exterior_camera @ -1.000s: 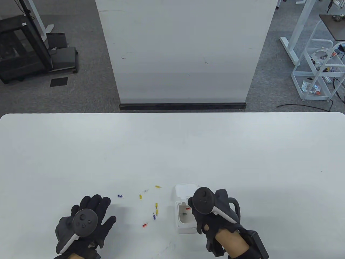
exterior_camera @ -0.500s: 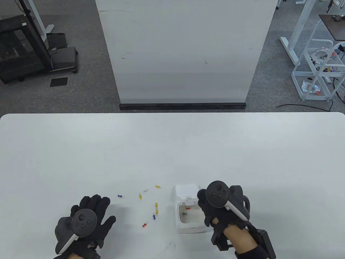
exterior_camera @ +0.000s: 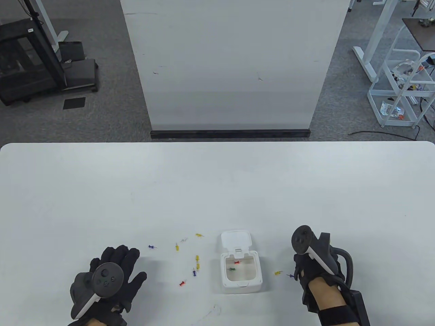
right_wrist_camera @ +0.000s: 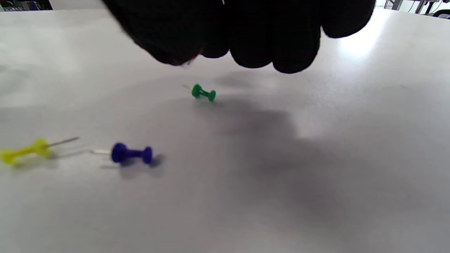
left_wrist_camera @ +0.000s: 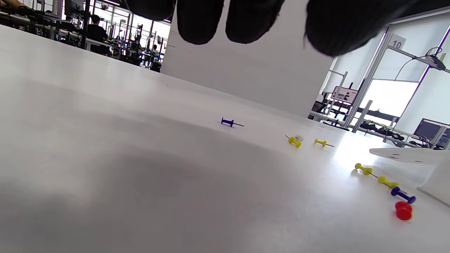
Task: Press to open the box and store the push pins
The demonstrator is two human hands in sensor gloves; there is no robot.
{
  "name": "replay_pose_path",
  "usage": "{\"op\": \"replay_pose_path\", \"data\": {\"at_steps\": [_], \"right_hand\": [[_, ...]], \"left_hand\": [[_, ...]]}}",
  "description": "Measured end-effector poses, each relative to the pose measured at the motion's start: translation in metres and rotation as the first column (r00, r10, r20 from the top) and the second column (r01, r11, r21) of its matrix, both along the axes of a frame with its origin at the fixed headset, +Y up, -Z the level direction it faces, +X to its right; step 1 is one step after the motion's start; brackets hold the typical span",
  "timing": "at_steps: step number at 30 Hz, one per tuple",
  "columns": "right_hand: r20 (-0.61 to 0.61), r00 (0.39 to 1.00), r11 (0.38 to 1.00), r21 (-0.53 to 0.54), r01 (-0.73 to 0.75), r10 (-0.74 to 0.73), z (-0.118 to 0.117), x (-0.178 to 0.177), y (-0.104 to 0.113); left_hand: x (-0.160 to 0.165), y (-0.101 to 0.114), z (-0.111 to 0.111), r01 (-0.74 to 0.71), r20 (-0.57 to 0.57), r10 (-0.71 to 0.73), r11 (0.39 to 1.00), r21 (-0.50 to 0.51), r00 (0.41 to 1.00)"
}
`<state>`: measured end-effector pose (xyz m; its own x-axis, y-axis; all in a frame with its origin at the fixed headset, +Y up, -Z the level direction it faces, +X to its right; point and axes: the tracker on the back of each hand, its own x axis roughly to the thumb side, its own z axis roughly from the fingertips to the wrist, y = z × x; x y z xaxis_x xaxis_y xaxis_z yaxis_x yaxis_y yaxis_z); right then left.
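Two pins, one red (exterior_camera: 237,262) and one green (exterior_camera: 231,269), already lie inside the white box (exterior_camera: 240,271), which stands on the counter (exterior_camera: 217,190) with its lid (exterior_camera: 236,239) swung back. Left of the box lies a loose scatter: blue pin (exterior_camera: 152,247), yellow pins (exterior_camera: 197,262), a red pin (exterior_camera: 183,282). Right of it, a yellow pin (exterior_camera: 278,272) and a blue pin (right_wrist_camera: 132,154) lie just beside the right hand (exterior_camera: 311,268), with a green pin (right_wrist_camera: 203,93) under its fingers (right_wrist_camera: 281,42) in the right wrist view. The right fingers hang curled above the counter and hold nothing visible; whether they touch a pin cannot be told. The left hand (exterior_camera: 108,282) rests flat with fingers spread, holding nothing. The pins are judged light, stiff and apt to roll or skid; each is best pinched at the waisted plastic head, away from the sharp point.
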<state>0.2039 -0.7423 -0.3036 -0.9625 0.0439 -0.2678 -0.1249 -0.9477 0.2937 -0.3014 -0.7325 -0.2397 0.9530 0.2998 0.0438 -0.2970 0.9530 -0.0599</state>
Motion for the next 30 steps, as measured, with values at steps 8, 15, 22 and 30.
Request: {"op": "replay_pose_path", "data": {"at_steps": [8, 15, 22, 30], "right_hand": [[-0.002, 0.983, 0.982, 0.053, -0.182, 0.182, 0.002, -0.021, -0.021], [-0.025, 0.984, 0.983, 0.05, -0.177, 0.179, 0.0, -0.02, -0.025], [0.005, 1.0, 0.999, 0.038, -0.028, 0.027, -0.002, -0.013, -0.012], [-0.134, 0.983, 0.98, 0.135, 0.145, -0.127, 0.011, -0.054, 0.03]], "left_hand": [[-0.001, 0.0, 0.0, -0.002, -0.007, 0.002, 1.0, 0.0, 1.0], [0.0, 0.0, 0.0, 0.003, -0.005, -0.003, 1.0, -0.006, 1.0], [0.0, 0.0, -0.001, 0.006, -0.008, -0.006, 1.0, -0.005, 1.0], [0.001, -0.001, -0.001, 0.01, -0.005, -0.01, 1.0, -0.007, 1.0]]}}
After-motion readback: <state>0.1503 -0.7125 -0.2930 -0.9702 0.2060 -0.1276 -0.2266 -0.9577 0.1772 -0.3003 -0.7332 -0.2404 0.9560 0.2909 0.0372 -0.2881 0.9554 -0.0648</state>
